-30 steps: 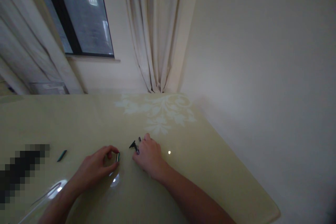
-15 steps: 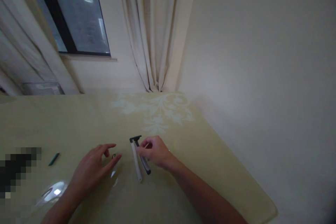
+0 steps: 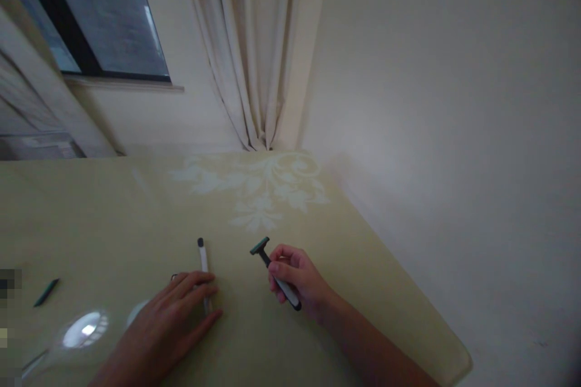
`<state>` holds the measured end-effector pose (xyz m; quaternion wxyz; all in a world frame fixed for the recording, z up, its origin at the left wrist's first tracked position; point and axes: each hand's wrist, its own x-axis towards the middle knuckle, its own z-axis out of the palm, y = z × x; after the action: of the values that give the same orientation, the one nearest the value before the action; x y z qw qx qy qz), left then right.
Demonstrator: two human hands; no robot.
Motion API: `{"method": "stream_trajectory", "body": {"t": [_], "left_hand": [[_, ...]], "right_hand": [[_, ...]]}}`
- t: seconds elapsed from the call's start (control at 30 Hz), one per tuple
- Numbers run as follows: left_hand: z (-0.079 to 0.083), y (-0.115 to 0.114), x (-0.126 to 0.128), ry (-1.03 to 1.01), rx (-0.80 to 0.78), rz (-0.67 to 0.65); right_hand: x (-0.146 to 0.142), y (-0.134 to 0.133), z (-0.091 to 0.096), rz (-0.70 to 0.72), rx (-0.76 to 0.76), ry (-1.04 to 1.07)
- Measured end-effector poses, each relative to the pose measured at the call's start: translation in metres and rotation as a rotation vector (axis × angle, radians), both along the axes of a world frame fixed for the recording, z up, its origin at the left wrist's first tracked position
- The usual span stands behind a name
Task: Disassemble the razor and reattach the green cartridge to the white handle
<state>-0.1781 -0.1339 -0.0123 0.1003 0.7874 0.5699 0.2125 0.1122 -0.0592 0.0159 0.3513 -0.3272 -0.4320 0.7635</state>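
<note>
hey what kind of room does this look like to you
Probably a room in a home, though I can't tell which one: a long cream curtain hangs beside a dark-framed window, and there's a glossy tabletop with a pale leafy pattern.

A blade cartridge (image 3: 46,292) lies left on the desk (image 3: 385,290), a handle (image 3: 203,260) right of it — the razor (image 3: 289,296) farther right.

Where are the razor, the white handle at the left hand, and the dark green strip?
Razor (image 3: 285,288), head view: its pale grip.
White handle (image 3: 204,259), head view: shaft near its dark tip.
Dark green strip (image 3: 46,292), head view: its middle.
</note>
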Motion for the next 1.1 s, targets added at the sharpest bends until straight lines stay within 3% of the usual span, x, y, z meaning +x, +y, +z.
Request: {"method": "stream_trajectory", "body": {"t": [0.13,0.3,0.43,0.57,0.63,0.77,0.87,1.0,1.1], "left_hand": [[0.009,-0.001,-0.010,0.015,-0.042,0.018],[0.014,0.002,-0.011,-0.102,-0.007,0.044],[0.031,-0.002,0.010,-0.490,0.044,0.242],[0.046,-0.009,0.048,-0.940,-0.019,0.548],[0.050,-0.011,0.063,-1.030,-0.053,0.564],[0.047,-0.011,0.073,-0.926,-0.074,0.442],[0.035,-0.013,0.069,-0.897,-0.104,0.302],[0.014,-0.019,0.068,-1.199,-0.251,0.071],[0.008,-0.024,0.074,-1.404,-0.397,0.015]], "right_hand": [[-0.002,-0.007,0.003,0.009,0.040,-0.016],[0.001,-0.015,0.014,0.076,0.288,-0.153],[0.001,-0.023,0.022,0.099,0.449,-0.193],[0.001,-0.030,0.025,0.162,0.439,-0.125],[0.001,-0.032,0.025,0.182,0.423,-0.107],[0.000,-0.032,0.023,0.261,0.309,0.052],[-0.003,-0.033,0.023,0.313,0.205,0.176],[-0.008,-0.038,0.025,0.408,0.108,0.209],[-0.009,-0.042,0.025,0.441,0.051,0.176]]}}
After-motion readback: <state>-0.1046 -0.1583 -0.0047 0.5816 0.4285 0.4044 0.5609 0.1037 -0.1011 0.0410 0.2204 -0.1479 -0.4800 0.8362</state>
